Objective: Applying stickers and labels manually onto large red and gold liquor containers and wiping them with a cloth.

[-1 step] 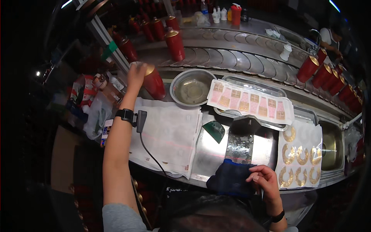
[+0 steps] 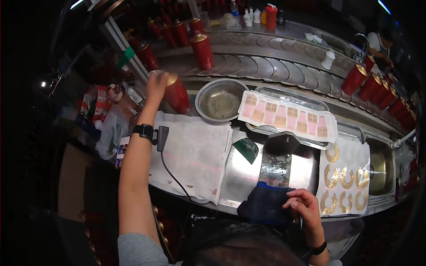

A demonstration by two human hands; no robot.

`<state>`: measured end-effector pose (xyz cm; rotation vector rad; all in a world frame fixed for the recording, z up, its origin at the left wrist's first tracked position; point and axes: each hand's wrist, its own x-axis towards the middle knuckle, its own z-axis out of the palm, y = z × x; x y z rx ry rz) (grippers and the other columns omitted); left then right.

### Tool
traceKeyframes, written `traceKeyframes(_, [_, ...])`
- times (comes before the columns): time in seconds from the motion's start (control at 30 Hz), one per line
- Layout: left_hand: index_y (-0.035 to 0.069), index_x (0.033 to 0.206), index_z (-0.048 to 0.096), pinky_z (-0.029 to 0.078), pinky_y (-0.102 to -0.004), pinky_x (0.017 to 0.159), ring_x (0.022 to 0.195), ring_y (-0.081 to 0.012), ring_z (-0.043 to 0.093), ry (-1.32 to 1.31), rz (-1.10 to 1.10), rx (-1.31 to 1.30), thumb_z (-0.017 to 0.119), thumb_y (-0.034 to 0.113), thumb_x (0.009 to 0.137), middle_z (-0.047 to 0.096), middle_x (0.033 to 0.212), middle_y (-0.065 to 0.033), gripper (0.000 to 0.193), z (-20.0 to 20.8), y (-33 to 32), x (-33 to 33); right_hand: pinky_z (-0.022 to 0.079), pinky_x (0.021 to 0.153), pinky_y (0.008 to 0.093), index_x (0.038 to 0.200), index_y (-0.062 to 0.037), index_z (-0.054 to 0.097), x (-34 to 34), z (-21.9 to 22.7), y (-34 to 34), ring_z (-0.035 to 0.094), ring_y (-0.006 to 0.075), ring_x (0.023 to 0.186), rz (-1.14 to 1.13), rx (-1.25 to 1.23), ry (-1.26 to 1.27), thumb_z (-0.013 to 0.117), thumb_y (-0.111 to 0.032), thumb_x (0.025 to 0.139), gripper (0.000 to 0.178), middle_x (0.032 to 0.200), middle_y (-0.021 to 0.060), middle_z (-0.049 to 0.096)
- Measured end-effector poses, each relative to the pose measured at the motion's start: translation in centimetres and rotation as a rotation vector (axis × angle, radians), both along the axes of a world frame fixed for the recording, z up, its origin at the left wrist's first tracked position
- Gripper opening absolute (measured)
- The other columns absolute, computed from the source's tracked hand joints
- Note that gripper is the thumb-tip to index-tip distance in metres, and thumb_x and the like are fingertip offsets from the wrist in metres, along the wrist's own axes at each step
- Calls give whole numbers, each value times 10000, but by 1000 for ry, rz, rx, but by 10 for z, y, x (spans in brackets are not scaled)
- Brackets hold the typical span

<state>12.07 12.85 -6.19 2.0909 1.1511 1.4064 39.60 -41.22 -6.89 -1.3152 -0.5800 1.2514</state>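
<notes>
My left hand reaches out at the far left, its fingers closed at the gold top of a red bottle. Those fingers are slightly blurred, and a small whitish patch shows by them. Below that wrist lies a stack of large white sheets. My right hand is near the front edge with its fingers curled. A thin pale edge shows under them; what it belongs to I cannot make out. Beside this hand a dark blue cloth lies over the edge. A dark green scraper-like piece rests on the metal top.
A metal bowl stands behind the sheets. Pink and gold label sheets lie on a metal tray. Gold ring-shaped labels are beside a sink. Red bottles stand along a plated conveyor; a person is far right.
The red bottles on the conveyor have shifted slightly to the right. Both my hands look the same.
</notes>
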Motion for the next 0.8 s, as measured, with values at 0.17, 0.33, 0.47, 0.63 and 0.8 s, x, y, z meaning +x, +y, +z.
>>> traceKeyframes(0.17, [-9, 1017, 607, 494, -359, 811, 897, -260, 655, 44, 131, -9, 626, 269, 907, 673, 943, -153, 299, -2, -8, 6, 355, 533, 159, 1121, 14, 605, -10, 7, -5, 483, 17, 575, -66, -6, -10, 606, -67, 875, 259, 863, 96, 703])
traceKeyframes(0.33, [-14, 1053, 594, 484, -359, 827, 926, -232, 637, -130, 98, 28, 611, 209, 915, 662, 991, -150, 263, -5, -7, -15, 358, 522, 161, 1122, 11, 604, -19, 13, -7, 479, 17, 567, -83, 0, -31, 606, -72, 871, 263, 870, 98, 705])
traceKeyframes(0.47, [-21, 1133, 562, 457, -321, 921, 1037, -184, 602, -250, -34, 79, 558, 163, 974, 644, 1130, -133, 243, 32, -32, -42, 366, 525, 161, 1121, 11, 605, -26, 25, -4, 486, 20, 568, -69, -4, -54, 609, -71, 872, 262, 871, 97, 704])
traceKeyframes(0.63, [-27, 1229, 538, 413, -307, 1040, 1163, -204, 583, -421, -344, 78, 520, 187, 1023, 605, 1283, -144, 298, 105, -128, -52, 394, 568, 157, 1139, 12, 606, -35, 31, 12, 527, 18, 625, -20, -10, -109, 625, -75, 871, 283, 884, 76, 699])
traceKeyframes(0.8, [-49, 1394, 428, 406, -428, 1113, 1317, -290, 490, -667, -787, -323, 401, 300, 1047, 533, 1371, -214, 493, 124, -207, -58, 450, 614, 201, 1324, -51, 507, -56, 21, 43, 534, 48, 672, 253, 159, -370, 734, -133, 819, 559, 1051, 61, 676])
